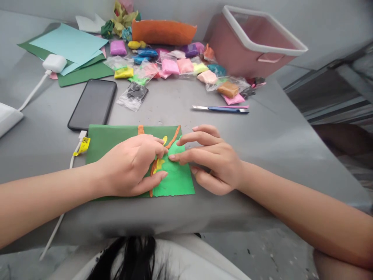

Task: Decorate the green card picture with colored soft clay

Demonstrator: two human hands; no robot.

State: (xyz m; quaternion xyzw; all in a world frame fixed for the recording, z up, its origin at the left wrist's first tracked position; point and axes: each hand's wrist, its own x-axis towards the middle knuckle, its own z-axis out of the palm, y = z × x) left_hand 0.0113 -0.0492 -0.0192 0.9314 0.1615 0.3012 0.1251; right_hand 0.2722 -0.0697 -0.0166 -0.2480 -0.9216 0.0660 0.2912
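Observation:
A dark green card [113, 142] lies flat before me on the table. Bright green clay [176, 182] is spread thin over its right part, bordered by an orange clay strip [175, 137] with yellow clay pieces [159, 165] alongside. My left hand [135, 165] rests on the card, fingers bent, its thumb apart from the index finger and touching the green clay. From the right, my right hand [214, 161] reaches over the clay's edge with fingers spread, fingertips on the surface. Neither hand shows anything held. The left hand hides the card's middle.
Several clay packets [170, 66] line the back, before an orange clay piece [164, 33] and a pink bin [241, 46]. A craft knife [220, 109] lies beyond my right hand. A phone [93, 103], a white cable [60, 221] and coloured paper sheets [68, 42] are at left.

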